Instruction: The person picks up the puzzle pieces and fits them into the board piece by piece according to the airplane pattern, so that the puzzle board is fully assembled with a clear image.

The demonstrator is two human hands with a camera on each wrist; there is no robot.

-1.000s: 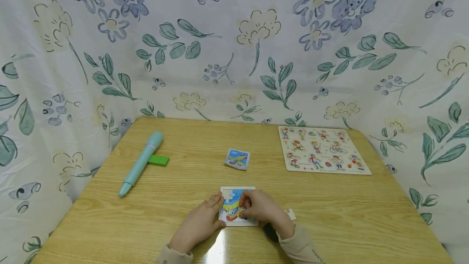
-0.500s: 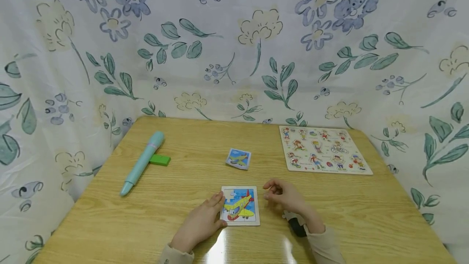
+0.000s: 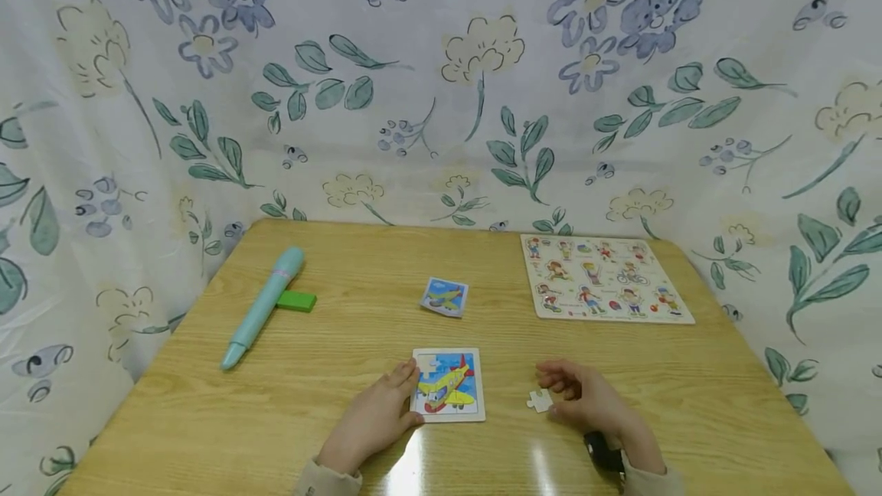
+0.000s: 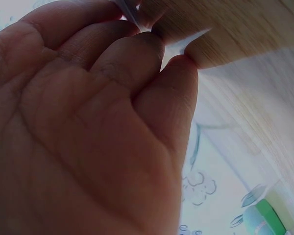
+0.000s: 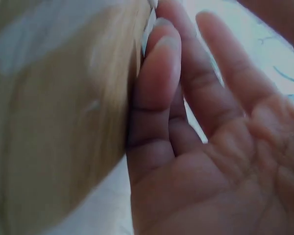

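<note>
A small square jigsaw puzzle (image 3: 451,418) in a white frame shows a yellow and red airplane on blue, with a pale bare patch at its upper left. My left hand (image 3: 379,416) rests along its left edge, fingertips at the upper side and thumb at the lower corner. To the right, a loose jigsaw piece (image 3: 539,401) lies pale side up on the table. My right hand (image 3: 592,400) is beside it, the thumb at its right edge and the other fingers bent above it, with a gap between. In the right wrist view the fingers (image 5: 159,73) lie close to the tabletop.
A picture card (image 3: 444,297) with an airplane lies beyond the puzzle. A board with figures of children (image 3: 606,282) is at the back right. At left lie a turquoise pen-shaped object (image 3: 265,308) and a green block (image 3: 298,301). A floral curtain (image 3: 413,98) surrounds the table.
My right hand has left the puzzle and moved right to the loose piece. The puzzle's right side, covered earlier by the hand, now shows. My left hand has stayed put.
</note>
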